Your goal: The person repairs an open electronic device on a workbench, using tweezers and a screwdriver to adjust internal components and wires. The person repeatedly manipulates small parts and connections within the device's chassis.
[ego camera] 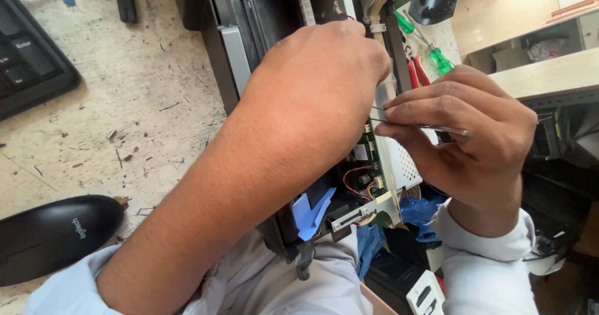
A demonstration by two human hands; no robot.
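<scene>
An opened dark device (pixel 249 34) with a bare metal frame and a green circuit board (pixel 369 156) rests at the edge of the worn table (pixel 143 96), partly on my lap. My left hand (pixel 318 84) reaches over it, fingers curled down on its inner parts; what they touch is hidden. My right hand (pixel 468 140) pinches a thin metal tool (pixel 430 127), its tip pointing left toward the board just under my left hand. Red and black wires (pixel 357 181) and blue tape pieces (pixel 310 212) show at the device's near end.
A black mouse (pixel 53 234) lies at the table's near left, a black keyboard (pixel 28 53) at the far left. Green-handled screwdrivers (pixel 430 46) and red-handled pliers (pixel 417 73) lie right of the device. A wooden shelf (pixel 549 74) and cluttered parts sit at right.
</scene>
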